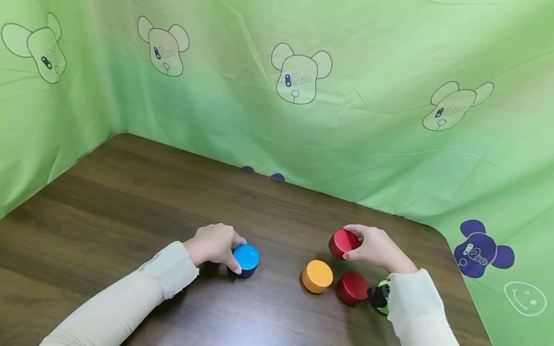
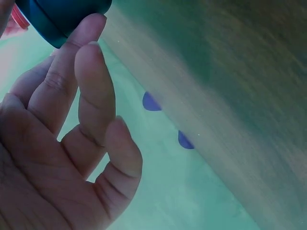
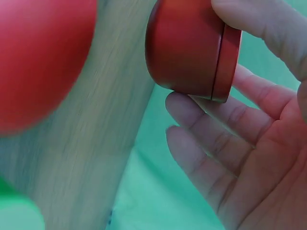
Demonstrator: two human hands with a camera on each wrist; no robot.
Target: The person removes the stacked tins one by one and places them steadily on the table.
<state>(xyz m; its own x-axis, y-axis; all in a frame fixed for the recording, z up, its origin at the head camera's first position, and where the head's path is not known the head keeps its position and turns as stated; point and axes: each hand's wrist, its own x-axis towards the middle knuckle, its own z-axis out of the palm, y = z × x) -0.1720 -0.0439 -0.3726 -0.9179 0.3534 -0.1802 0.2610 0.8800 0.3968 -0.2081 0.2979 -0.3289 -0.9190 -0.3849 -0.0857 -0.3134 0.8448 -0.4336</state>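
My left hand (image 1: 214, 244) pinches a small round blue tin (image 1: 247, 258) between thumb and fingers, near the middle of the table. In the left wrist view the tin's dark side (image 2: 62, 17) shows at the top, while the other fingers curl loosely below. On the right, my right hand (image 1: 375, 248) grips a red tin (image 1: 342, 244) by its sides. Its lid seam is visible in the right wrist view, with the thumb and fingertips against the metal (image 3: 189, 52). An orange tin (image 1: 317, 277) and a second red tin (image 1: 352, 289) stand just nearer to me than the held red one.
A green tin (image 1: 382, 310) sits right of the second red tin, mostly hidden by my right wrist and a black wrist camera (image 1: 378, 296). The brown wooden table (image 1: 119, 202) ends at a green printed cloth (image 1: 224, 101) behind and on both sides.
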